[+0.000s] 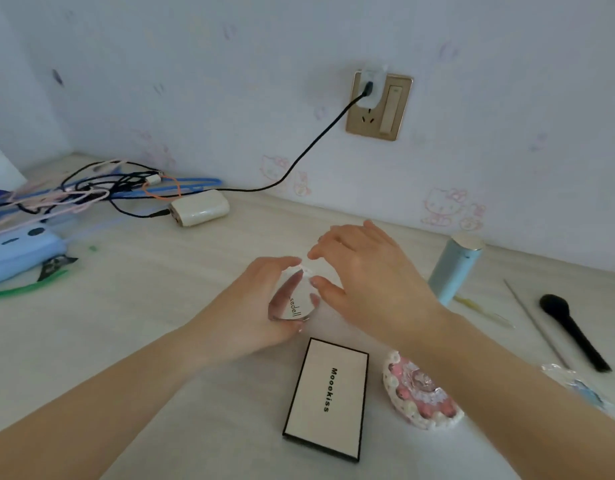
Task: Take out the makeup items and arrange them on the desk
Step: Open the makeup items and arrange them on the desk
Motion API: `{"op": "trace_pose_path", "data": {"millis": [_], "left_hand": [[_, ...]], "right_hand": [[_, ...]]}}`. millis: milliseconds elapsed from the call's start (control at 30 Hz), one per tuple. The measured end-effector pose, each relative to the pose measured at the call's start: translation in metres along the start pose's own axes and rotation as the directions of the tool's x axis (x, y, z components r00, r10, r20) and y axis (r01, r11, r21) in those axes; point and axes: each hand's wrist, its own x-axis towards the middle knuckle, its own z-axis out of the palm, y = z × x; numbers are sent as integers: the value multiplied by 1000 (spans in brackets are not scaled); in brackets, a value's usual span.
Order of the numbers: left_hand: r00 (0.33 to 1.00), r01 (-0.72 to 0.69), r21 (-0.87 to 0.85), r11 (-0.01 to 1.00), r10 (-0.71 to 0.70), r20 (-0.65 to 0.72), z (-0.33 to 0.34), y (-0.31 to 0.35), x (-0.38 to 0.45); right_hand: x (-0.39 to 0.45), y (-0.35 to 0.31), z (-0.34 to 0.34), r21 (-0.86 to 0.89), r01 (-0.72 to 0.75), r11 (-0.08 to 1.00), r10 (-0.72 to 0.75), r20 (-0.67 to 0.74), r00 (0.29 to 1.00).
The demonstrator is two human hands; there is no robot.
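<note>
A pale wooden desk (133, 306) runs up to a wall (230, 64) papered with faint cartoon cats, where a gold socket (379, 107) holds a plug whose black cable (316, 143) drops to the desktop. Far left, a tangle of cords (91, 188) in black, pink, blue and orange sprawls over a blue pouch (22, 251), with a cream power bank (199, 207) just beside it. Near the middle the left hand (261, 306) curls round a small clear jar (294, 299) with black lettering, holding it just above or on the desk; I cannot tell which. The right hand (365, 271) hovers over the jar's top, fingers loosely spread, thumb tip touching it, gripping nothing. In front of the hands lies a cream box (327, 400) edged in black, and just to its right a round pink case (420, 389) rimmed with white beads, partly hidden by the right forearm. Behind that arm stands a light blue bottle (455, 268). Farther right lie a black brush (573, 330), a thin grey stick (534, 320), a small yellowish stick (483, 310) and a clear wrapper (576, 386).
</note>
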Motion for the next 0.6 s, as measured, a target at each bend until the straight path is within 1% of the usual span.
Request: {"op": "trace_pose_path", "data": {"millis": [67, 100, 167, 233, 300, 400, 433, 467, 533, 567, 600], "left_hand": [[997, -38, -108, 993, 30, -76, -12, 15, -16], [992, -67, -117, 991, 54, -117, -18, 23, -23], [977, -123, -63, 990, 109, -182, -30, 39, -43], [964, -154, -13, 988, 147, -220, -38, 48, -59], [952, -166, 6, 986, 162, -259, -43, 56, -72], [906, -234, 70, 970, 243, -346, -47, 67, -90], [892, -265, 51, 963, 265, -367, -49, 72, -96], [888, -281, -6, 960, 257, -382, -50, 75, -99], [898, -315, -221, 923, 214, -385, -55, 83, -105], [912, -320, -364, 874, 181, -367, -57, 86, -109], [930, -313, -517, 797, 146, -338, -59, 89, -111]], "right_hand": [[-7, -24, -6, 13, -4, 1000, 4, -10, 1000], [-11, -34, -8, 37, -24, 999, 24, 7, 1000], [-23, -56, -15, 122, -85, 989, 82, 27, 996], [-34, -74, -23, 248, -162, 955, 156, 41, 987], [-40, -89, -30, 333, -221, 917, 207, 78, 975], [-46, -109, -39, 405, -262, 876, 248, 87, 965], [-49, -115, -44, 432, -258, 864, 254, 68, 965], [-50, -118, -48, 473, -259, 842, 263, 60, 963], [-52, -123, -57, 578, -259, 774, 280, 54, 958], [-52, -124, -60, 621, -251, 743, 280, 53, 959], [-52, -125, -63, 646, -245, 723, 278, 53, 959]]}}
